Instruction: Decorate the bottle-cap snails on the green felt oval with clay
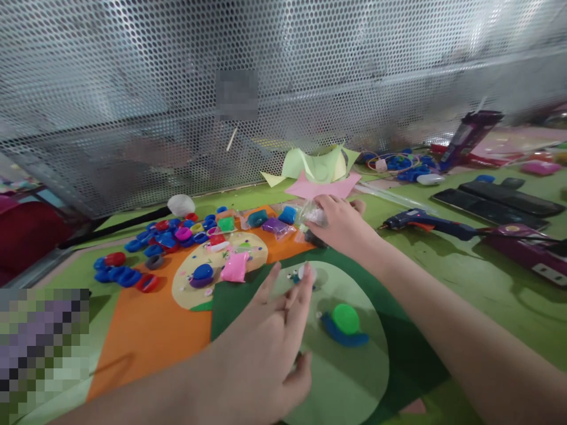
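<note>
My left hand point(266, 348) hovers open, fingers stretched out, over a dark green sheet point(411, 354) that carries a pale green oval point(349, 378). On the oval lies a blue and green clay snail point(344, 327), with small beads just past my fingertips. My right hand point(343, 227) reaches to the far edge of the green sheet and is closed on a small clear plastic bag point(312, 213). Beside it lie little packets of coloured clay point(274, 224).
An orange sheet point(146, 330) holds a beige oval with a pink clay piece point(234, 267). Several blue and red bottle caps point(150, 248) lie at the left. A blue glue gun point(425, 221), pink and yellow papers point(321, 171) and a perforated metal screen point(283, 88) are behind.
</note>
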Action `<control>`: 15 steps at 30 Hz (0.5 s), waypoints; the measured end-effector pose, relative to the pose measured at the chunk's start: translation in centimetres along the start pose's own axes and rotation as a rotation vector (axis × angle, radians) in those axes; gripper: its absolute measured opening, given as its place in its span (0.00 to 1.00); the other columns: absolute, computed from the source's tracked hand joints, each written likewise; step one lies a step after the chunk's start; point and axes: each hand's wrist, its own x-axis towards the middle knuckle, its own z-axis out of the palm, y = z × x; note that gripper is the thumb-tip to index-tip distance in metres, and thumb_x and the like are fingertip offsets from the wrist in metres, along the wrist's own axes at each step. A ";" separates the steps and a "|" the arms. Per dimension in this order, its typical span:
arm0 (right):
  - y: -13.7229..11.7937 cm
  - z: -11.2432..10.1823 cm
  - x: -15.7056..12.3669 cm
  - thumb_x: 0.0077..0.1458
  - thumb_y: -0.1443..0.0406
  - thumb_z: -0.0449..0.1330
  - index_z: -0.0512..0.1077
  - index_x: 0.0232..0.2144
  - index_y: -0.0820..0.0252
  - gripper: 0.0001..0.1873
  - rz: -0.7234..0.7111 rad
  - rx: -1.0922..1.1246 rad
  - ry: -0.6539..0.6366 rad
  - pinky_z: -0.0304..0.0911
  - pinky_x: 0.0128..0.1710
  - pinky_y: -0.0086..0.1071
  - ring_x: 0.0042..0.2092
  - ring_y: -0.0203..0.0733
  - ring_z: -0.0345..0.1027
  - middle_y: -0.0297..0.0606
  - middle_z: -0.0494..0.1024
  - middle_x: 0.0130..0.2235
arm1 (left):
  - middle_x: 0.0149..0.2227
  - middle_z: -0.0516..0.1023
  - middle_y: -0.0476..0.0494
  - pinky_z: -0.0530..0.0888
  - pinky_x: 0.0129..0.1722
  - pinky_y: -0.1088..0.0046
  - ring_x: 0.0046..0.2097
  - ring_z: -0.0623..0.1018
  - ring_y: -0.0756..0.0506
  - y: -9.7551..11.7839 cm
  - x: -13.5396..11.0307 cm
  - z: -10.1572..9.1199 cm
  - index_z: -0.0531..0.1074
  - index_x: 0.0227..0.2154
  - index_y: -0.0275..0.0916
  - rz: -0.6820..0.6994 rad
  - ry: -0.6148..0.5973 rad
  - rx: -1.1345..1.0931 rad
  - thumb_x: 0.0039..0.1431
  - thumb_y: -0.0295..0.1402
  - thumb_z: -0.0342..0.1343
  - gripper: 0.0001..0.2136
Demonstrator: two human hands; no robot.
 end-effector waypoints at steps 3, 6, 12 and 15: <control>-0.1 -0.1 0.0 0.48 0.63 0.59 0.65 0.44 0.63 0.20 -0.055 0.052 -0.024 0.53 0.47 0.49 0.48 0.54 0.64 0.48 0.71 0.45 | 0.43 0.78 0.38 0.50 0.58 0.46 0.53 0.70 0.38 -1.5 0.5 -1.3 0.29 0.62 0.32 -0.087 0.113 0.023 0.57 0.28 0.44 0.35; -0.2 -0.3 0.0 0.49 0.64 0.59 0.66 0.44 0.62 0.18 -0.153 0.117 -0.072 0.59 0.45 0.39 0.47 0.47 0.66 0.45 0.71 0.46 | 0.50 0.73 0.38 0.50 0.59 0.48 0.55 0.69 0.39 -4.2 0.9 -3.3 0.43 0.62 0.36 -0.233 0.181 0.064 0.60 0.31 0.44 0.28; -0.6 0.1 -0.4 0.53 0.64 0.57 0.69 0.39 0.60 0.10 -0.239 0.162 -0.164 0.63 0.41 0.37 0.42 0.46 0.68 0.44 0.72 0.42 | 0.49 0.74 0.37 0.71 0.44 0.58 0.49 0.73 0.36 -9.0 -2.0 -5.8 0.61 0.55 0.38 -0.583 0.245 0.039 0.59 0.36 0.47 0.21; -0.8 0.7 -0.7 0.53 0.64 0.56 0.68 0.40 0.61 0.11 -0.241 0.157 -0.198 0.63 0.40 0.38 0.43 0.47 0.68 0.45 0.72 0.43 | 0.46 0.76 0.43 0.73 0.42 0.65 0.47 0.76 0.40 -9.3 -4.1 -3.6 0.70 0.46 0.41 -0.566 0.219 0.019 0.59 0.35 0.49 0.14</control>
